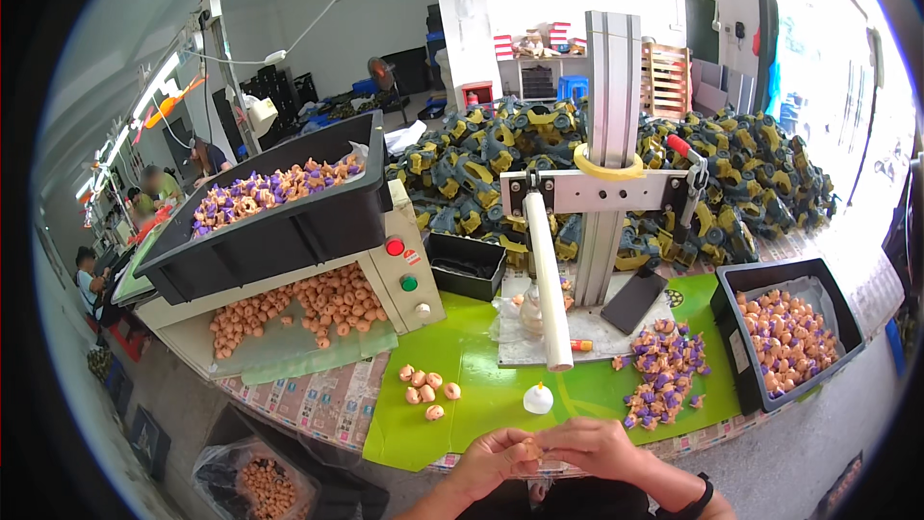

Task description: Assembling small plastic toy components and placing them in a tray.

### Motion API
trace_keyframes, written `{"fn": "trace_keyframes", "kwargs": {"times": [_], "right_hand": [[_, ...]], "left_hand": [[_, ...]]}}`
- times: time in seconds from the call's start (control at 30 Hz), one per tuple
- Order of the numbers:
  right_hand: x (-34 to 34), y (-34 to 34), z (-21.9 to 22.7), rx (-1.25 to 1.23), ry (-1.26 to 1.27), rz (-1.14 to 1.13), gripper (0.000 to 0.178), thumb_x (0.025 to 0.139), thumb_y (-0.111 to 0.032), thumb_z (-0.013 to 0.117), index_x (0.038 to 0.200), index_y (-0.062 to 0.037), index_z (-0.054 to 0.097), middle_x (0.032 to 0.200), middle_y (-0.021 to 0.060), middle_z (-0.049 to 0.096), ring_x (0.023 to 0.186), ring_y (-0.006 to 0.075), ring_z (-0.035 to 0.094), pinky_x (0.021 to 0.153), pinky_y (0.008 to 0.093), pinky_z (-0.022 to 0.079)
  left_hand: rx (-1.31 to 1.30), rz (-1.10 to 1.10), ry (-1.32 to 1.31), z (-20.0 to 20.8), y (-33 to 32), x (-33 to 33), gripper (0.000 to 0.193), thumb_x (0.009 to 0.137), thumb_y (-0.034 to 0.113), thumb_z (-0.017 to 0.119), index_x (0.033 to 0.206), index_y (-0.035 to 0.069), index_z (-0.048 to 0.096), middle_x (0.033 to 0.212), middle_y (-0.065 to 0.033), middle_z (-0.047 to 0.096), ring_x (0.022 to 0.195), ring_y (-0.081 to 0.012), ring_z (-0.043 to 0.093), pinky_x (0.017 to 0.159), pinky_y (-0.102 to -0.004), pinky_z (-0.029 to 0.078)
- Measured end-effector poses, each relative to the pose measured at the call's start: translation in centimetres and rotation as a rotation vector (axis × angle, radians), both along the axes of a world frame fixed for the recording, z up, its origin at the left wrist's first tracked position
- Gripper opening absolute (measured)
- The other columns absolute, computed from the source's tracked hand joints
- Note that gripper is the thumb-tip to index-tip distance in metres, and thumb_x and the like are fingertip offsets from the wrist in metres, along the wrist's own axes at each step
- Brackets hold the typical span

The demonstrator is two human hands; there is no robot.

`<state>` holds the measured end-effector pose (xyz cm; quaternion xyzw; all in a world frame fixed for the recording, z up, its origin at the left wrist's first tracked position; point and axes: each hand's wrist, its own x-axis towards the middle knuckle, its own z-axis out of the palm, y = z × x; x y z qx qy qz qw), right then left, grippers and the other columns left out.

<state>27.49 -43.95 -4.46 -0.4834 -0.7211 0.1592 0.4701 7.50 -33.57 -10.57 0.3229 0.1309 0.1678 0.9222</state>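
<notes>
My left hand (493, 455) and my right hand (599, 445) meet at the near edge of the table, fingers closed together. Between the fingertips is a small peach-coloured toy part (531, 450), mostly covered by them. Just beyond stands a small white squeeze bottle (538, 399) with a yellow tip. Several loose peach doll heads (426, 388) lie to the left on a green mat (395, 433). To the right is a heap of peach and purple toy figure parts (666, 376).
A lever press (608, 193) with a long white handle (549, 289) rises ahead, a dark phone (635, 299) on its base. Black bins (835, 366) (269, 255) of parts stand right and left, the left one on a machine (412, 270). Green-yellow toy vehicles (760, 164) pile behind.
</notes>
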Motion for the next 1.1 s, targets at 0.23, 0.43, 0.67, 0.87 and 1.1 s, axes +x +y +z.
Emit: {"fn": "trace_keyframes", "kwargs": {"times": [0.23, 0.43, 0.67, 0.87, 1.1], "right_hand": [[2.3, 8.3, 10.8, 0.498, -0.269, -0.031, 0.023, 0.08, -0.013, 0.072, 0.101, -0.0048, 0.068, 0.091, 0.0098, 0.068, 0.086, 0.0281, 0.063, 0.077, 0.0371, 0.05], [4.5, 15.7, 19.4, 0.652, -0.216, -0.229, 0.052, 0.084, -0.019, 0.068, 0.131, -0.0067, 0.051, 0.137, 0.0135, 0.051, 0.123, 0.0335, 0.049, 0.103, 0.0426, 0.039], [6.3, 18.6, 15.4, 0.456, -0.064, -0.35, 0.044, 0.083, -0.016, 0.068, 0.124, -0.0053, 0.058, 0.139, 0.0186, 0.048, 0.123, 0.0354, 0.05, 0.101, 0.0413, 0.042], [7.7, 14.0, 2.2, -0.008, -0.398, -0.357, 0.041, 0.082, -0.019, 0.068, 0.123, -0.0141, 0.062, 0.137, 0.0189, 0.049, 0.124, 0.0355, 0.047, 0.1, 0.0421, 0.041], [6.3, 16.3, -4.6, -0.201, -0.585, -0.364, 0.05, 0.083, -0.036, 0.065, 0.132, -0.0265, 0.055, 0.142, 0.0112, 0.04, 0.137, 0.0318, 0.028, 0.107, 0.0519, 0.028]], "left_hand": [[0.012, 0.219, 0.039, 1.4, 1.7, -1.5, 0.024, 0.093, 0.014, 0.061, 0.114, 0.003, 0.056, 0.103, -0.007, 0.062, 0.092, -0.0177, 0.064, 0.089, -0.0321, 0.053], [-0.087, 0.195, 0.043, -1.4, 2.3, -2.4, 0.024, 0.095, 0.015, 0.059, 0.116, 0.004, 0.056, 0.107, -0.0051, 0.06, 0.096, -0.0166, 0.063, 0.091, -0.0308, 0.053], [0.034, 0.329, 0.039, 1.7, 1.5, -3.6, 0.015, 0.093, 0.024, 0.062, 0.097, 0.009, 0.062, 0.09, -0.0007, 0.062, 0.083, -0.0134, 0.062, 0.074, -0.029, 0.051], [0.023, 0.41, 0.036, 0.7, 2.8, -6.3, 0.014, 0.094, 0.022, 0.061, 0.098, 0.008, 0.061, 0.09, -0.0014, 0.063, 0.083, -0.0139, 0.062, 0.074, -0.0284, 0.052], [-0.002, 0.371, 0.027, 1.7, 1.9, -3.2, 0.016, 0.095, 0.02, 0.058, 0.104, 0.007, 0.062, 0.095, -0.0025, 0.064, 0.087, -0.0155, 0.065, 0.08, -0.0293, 0.055]]}}
